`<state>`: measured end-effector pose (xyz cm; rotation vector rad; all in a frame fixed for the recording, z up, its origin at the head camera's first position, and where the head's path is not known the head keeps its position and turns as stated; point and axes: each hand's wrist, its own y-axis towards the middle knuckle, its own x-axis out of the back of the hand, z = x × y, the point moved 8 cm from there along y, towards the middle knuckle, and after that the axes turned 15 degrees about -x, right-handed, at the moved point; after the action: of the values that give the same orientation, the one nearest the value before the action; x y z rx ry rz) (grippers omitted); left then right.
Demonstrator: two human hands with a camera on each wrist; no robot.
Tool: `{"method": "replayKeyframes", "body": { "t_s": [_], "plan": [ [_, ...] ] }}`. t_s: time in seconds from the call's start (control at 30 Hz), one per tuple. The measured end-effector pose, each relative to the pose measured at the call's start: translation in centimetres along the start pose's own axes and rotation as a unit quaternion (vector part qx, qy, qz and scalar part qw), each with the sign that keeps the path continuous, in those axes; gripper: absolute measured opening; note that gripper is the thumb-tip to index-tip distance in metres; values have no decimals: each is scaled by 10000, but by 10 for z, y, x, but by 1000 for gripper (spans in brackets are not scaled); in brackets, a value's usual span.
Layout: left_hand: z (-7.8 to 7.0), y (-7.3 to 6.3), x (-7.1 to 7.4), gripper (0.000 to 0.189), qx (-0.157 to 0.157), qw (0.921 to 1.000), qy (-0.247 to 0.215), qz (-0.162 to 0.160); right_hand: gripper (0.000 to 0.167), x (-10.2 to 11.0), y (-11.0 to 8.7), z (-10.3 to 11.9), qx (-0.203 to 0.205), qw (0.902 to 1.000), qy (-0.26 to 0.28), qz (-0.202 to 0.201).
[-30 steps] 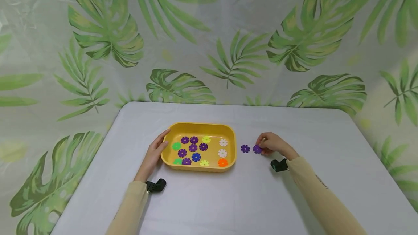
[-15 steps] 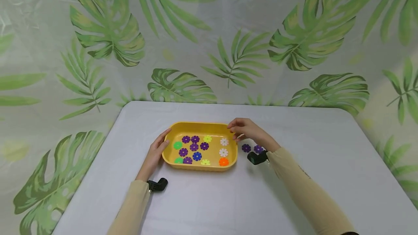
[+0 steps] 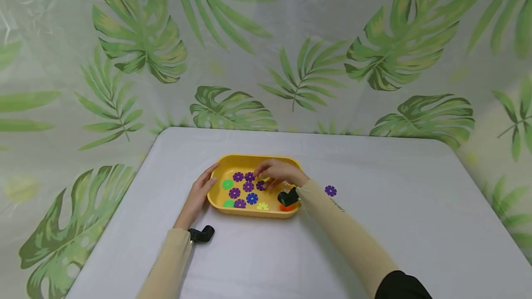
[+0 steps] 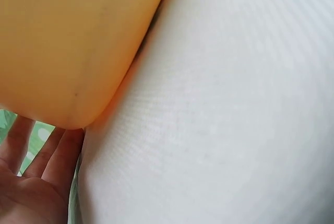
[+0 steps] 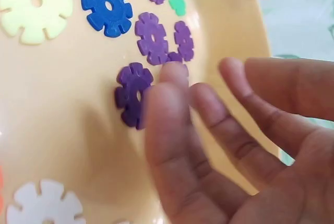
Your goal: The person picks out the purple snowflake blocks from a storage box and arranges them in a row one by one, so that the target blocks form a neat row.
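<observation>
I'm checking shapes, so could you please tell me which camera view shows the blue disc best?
The right wrist view shows the blue disc largest and uncovered, its notched outline clear. The head view shows it whole but small; the left wrist view misses it.

— Surface?
— White tabletop (image 3: 257, 257), far corners rounded, across the lower half of the head view.
— Directly on it?
— Yellow tray (image 3: 254, 213), below centre. One notched purple disc (image 3: 330, 191), apart from it, lower right of centre.
</observation>
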<state>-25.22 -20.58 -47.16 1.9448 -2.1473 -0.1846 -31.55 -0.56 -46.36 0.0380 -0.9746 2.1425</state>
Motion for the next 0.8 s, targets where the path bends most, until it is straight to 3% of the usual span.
{"method": "replayKeyframes", "body": {
  "t_s": [0.23,0.47,0.63,0.8],
  "plan": [
    [0,0,-1,45,9,10000,3,-13,20,-9,13,-5,-463,9983,-345,-99],
    [-1,1,-1,45,-9,10000,2,-26,15,-8,17,-9,-602,9975,-292,-223],
    [0,0,-1,45,1,10000,-30,-13,14,-8,14,-6,-404,9982,-413,-181],
    [0,-1,0,45,5,10000,-5,-9,19,-4,-1,3,70,9995,-203,216]
  ]
}}
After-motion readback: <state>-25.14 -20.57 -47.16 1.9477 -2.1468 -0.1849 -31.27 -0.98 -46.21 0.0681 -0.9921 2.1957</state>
